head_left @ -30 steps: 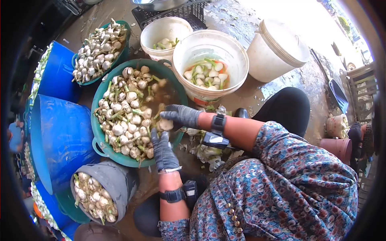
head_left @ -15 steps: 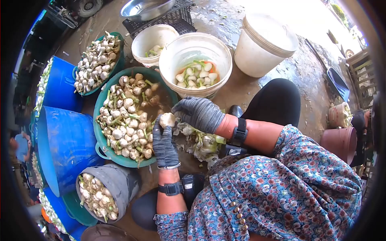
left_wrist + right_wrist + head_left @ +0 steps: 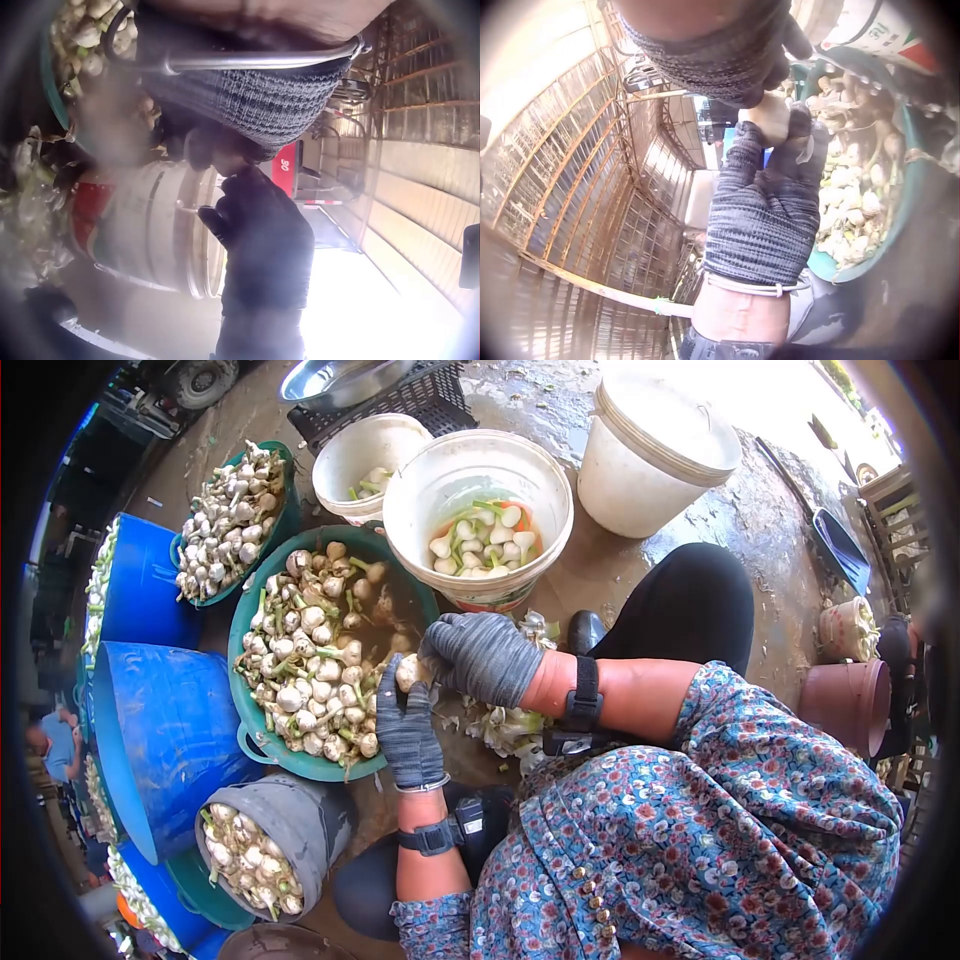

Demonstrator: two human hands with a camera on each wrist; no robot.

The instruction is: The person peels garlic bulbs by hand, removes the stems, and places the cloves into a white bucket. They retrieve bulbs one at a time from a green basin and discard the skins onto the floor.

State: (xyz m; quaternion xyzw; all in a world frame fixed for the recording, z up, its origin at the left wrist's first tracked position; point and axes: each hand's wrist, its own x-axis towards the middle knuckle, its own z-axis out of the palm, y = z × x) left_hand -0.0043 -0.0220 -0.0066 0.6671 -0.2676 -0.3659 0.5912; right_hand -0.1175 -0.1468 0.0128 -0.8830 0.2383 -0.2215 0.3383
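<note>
Over the near edge of the green tub (image 3: 245,660), my gloved left hand (image 3: 410,738) grips a pale garlic bulb (image 3: 409,672) between thumb and fingers. My gloved right hand (image 3: 485,658) meets the bulb from the other side, its fingers curled and pinching at its surface. Seen from the right wrist, the bulb (image 3: 769,120) sits at the left hand's fingertips, with a thin loose flap of skin beside it. Unpeeled garlic bulbs (image 3: 300,670) with green stems fill the tub, partly in brown water.
Behind the tub stands a white bucket (image 3: 405,500) holding clean white bulbs (image 3: 485,540). Peeled skins (image 3: 505,732) lie on the wet floor below the right hand. A grey bucket (image 3: 330,815) of garlic and a blue tub (image 3: 170,730) stand at left, a lidded white bucket (image 3: 640,470) at the back right.
The right hand has drawn back from the tub, moved away from the bulb, then returned to it. The left hand has come to hold the bulb up at the tub's edge.
</note>
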